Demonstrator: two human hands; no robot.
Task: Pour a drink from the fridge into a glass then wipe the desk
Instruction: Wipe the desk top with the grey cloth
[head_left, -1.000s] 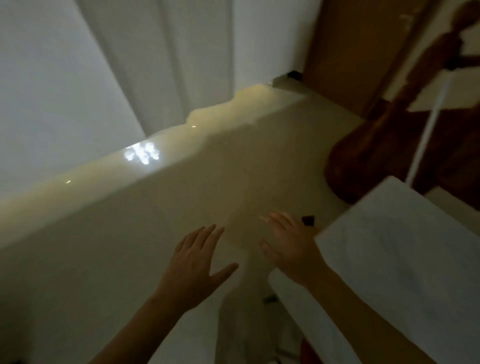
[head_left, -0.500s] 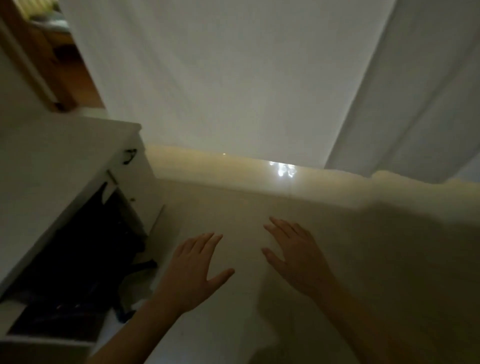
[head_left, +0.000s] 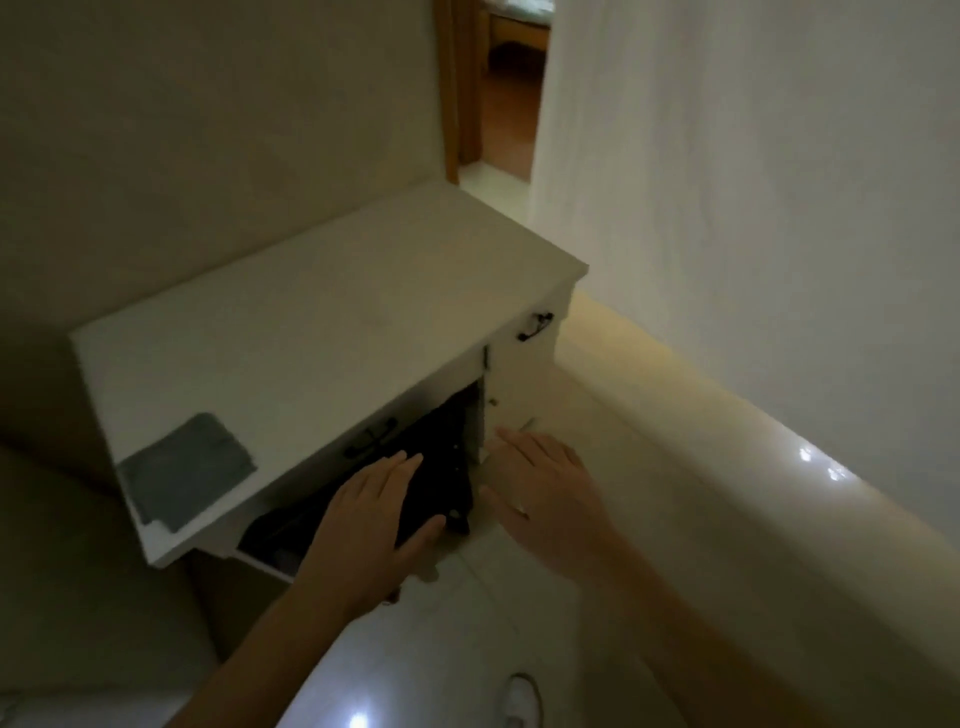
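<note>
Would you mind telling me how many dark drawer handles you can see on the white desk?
2. One handle sits at the far end of the desk front, near the wall; the other handle is just beyond the left hand. More may be hidden.

Cloth (head_left: 187, 470) on desk (head_left: 322, 332), left end

A home: white desk (head_left: 322, 322), tiled floor (head_left: 597, 467), bedroom doorway (head_left: 511, 88).
</note>
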